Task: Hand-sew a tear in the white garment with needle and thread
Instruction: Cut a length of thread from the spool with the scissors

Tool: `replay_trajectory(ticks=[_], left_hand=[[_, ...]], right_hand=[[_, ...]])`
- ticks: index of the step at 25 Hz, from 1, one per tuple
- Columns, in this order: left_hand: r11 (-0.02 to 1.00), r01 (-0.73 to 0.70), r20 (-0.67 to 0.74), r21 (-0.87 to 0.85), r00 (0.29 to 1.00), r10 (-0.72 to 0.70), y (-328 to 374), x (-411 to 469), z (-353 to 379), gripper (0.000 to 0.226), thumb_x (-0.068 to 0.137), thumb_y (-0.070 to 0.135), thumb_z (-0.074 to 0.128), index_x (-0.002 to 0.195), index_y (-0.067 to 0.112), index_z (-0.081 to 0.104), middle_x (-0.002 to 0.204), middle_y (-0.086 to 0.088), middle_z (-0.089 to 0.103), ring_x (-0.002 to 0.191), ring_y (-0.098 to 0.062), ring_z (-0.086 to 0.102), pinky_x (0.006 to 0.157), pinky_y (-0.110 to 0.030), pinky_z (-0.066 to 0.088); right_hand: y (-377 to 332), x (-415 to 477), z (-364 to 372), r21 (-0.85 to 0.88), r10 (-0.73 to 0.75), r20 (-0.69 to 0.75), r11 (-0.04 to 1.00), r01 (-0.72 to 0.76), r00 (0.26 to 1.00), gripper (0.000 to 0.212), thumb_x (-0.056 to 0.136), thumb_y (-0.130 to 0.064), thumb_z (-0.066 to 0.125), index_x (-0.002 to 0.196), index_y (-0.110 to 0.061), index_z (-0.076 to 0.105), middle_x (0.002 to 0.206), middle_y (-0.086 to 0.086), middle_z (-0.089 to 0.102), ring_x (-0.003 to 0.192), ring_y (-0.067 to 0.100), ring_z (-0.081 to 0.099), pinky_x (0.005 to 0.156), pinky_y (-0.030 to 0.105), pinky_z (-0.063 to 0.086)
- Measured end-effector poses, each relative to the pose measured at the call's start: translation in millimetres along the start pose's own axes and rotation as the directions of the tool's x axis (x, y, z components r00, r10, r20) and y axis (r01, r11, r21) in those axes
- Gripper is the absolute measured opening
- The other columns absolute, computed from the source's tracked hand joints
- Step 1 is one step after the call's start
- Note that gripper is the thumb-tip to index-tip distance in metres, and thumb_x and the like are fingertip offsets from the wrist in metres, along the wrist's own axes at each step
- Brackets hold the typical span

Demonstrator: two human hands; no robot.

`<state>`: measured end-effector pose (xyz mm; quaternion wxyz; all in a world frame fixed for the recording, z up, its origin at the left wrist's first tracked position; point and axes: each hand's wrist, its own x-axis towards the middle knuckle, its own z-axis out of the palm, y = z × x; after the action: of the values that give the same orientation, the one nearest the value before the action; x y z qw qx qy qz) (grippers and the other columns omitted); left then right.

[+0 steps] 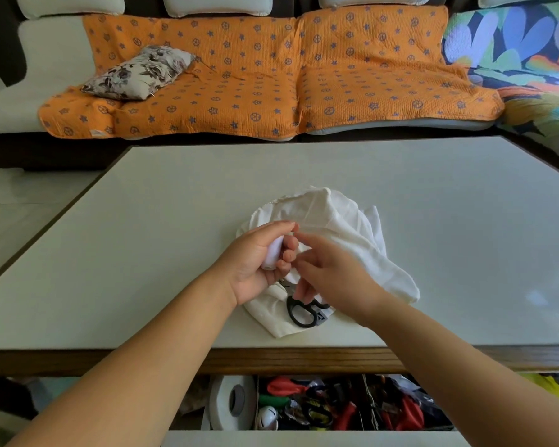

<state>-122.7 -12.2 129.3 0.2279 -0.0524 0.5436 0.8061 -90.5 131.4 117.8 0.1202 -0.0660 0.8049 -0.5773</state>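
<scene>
Our left hand (255, 259) curls around the white thread spool (272, 253), probably so that the right hand (336, 275), close beside it, can find the thread end. Whether its bent fingers pinch anything, we cannot tell. The white garment (339, 221) lies crumpled under both hands.

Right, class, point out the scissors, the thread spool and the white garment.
scissors (290, 312): head view, left rim of the black handle loop.
thread spool (271, 253): head view, its white side.
white garment (336, 217): head view, upper fold.

Pale table (433, 188), crumpled white garment (329, 214) (near front edge)
</scene>
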Motion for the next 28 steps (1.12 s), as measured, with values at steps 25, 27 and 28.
replay_trajectory(ticks=[25,27,28], left_hand=[[0.991,-0.117,-0.257,0.057,0.958,0.128,0,12,-27,0.01,0.094,0.009,0.06,0.087,0.014,0.058,0.058,0.002,0.056,0.047,-0.005,0.048,0.042,-0.014,0.039],[0.992,-0.115,-0.265,0.057,0.956,0.126,0,12,-29,0.01,0.094,0.009,0.06,0.087,0.014,0.058,0.058,0.002,0.057,0.047,-0.005,0.049,0.042,-0.014,0.039],[0.992,-0.115,-0.269,0.06,0.955,0.127,0,12,-30,0.01,0.094,0.009,0.06,0.087,0.014,0.058,0.058,0.002,0.057,0.047,-0.005,0.049,0.042,-0.014,0.039]], right_hand=[[15,12,-44,-0.301,0.074,-0.311,0.938,-0.172,0.948,0.024,0.095,-0.008,0.049,0.085,-0.02,0.069,0.063,-0.003,0.068,0.046,0.005,0.059,0.054,0.018,0.046],[16,12,-47,-0.308,0.078,-0.334,0.933,-0.187,0.939,0.024,0.096,-0.01,0.048,0.089,-0.019,0.069,0.065,-0.002,0.068,0.049,0.008,0.061,0.055,0.019,0.047],[16,12,-47,-0.324,0.084,-0.339,0.925,-0.2,0.937,0.023,0.096,-0.01,0.048,0.092,-0.017,0.07,0.069,-0.002,0.069,0.052,0.01,0.064,0.055,0.019,0.047]])
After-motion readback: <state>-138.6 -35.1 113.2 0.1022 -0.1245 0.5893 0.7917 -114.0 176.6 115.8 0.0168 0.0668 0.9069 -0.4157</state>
